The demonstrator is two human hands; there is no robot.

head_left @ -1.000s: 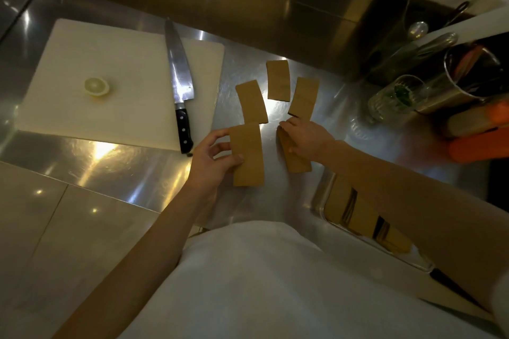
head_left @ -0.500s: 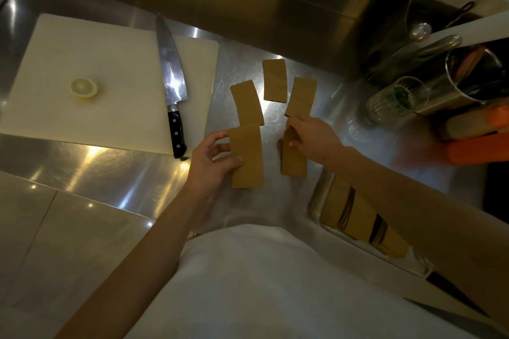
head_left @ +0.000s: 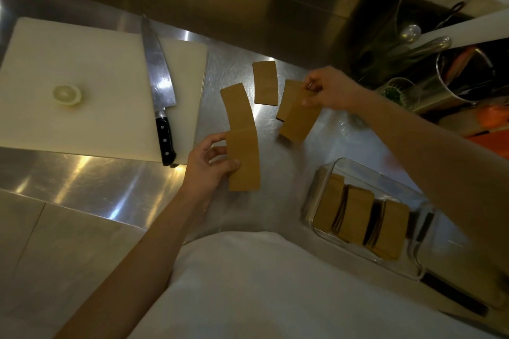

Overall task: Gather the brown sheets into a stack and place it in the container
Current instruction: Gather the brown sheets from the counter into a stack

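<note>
On the steel counter (head_left: 82, 173), the right hand (head_left: 327, 88) has moved up from the near sheet, now pinching two overlapping brown sheets (head_left: 298, 115). The left hand (head_left: 209, 165) still pinches its sheet (head_left: 243, 159).

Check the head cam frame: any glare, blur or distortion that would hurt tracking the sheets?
Head view: dim, warm light; bright glare streaks on the steel counter and the knife blade. Wide-angle bending toward the edges. The right forearm looks motion-smeared and the container is soft. Sheets at the left hand and right hand read fairly sharp.
</note>
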